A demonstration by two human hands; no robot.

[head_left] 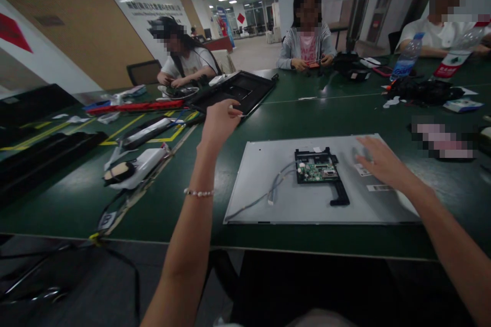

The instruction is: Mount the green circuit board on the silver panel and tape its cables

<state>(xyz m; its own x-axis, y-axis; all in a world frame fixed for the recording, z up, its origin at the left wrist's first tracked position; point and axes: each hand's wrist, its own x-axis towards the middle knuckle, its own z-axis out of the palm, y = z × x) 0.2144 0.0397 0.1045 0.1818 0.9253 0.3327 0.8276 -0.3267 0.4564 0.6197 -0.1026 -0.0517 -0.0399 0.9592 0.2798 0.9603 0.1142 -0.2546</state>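
My left hand (pixel 222 118) is closed in a pinch at the near edge of a black plastic monitor cover (pixel 249 84), which lies tilted beyond it; the fingertips are partly hidden. My right hand (pixel 378 161) is open, its fingers spread over the right part of a grey metal display panel (pixel 261 163); whether it touches the surface I cannot tell. On the panel sits a black bracket (pixel 339 191) with a green circuit board (pixel 316 170) in it. A grey cable (pixel 255 198) runs from the board to the panel's left front corner.
Left are a long black plastic part (pixel 49 158), a white-and-black part (pixel 143 166), a red strip (pixel 134 107) and hanging cables (pixel 136 276). Right are a bottle (pixel 408 59), black bundled material (pixel 425 91) and a pink object (pixel 441 140). Several people sit around the green table (pixel 215 163).
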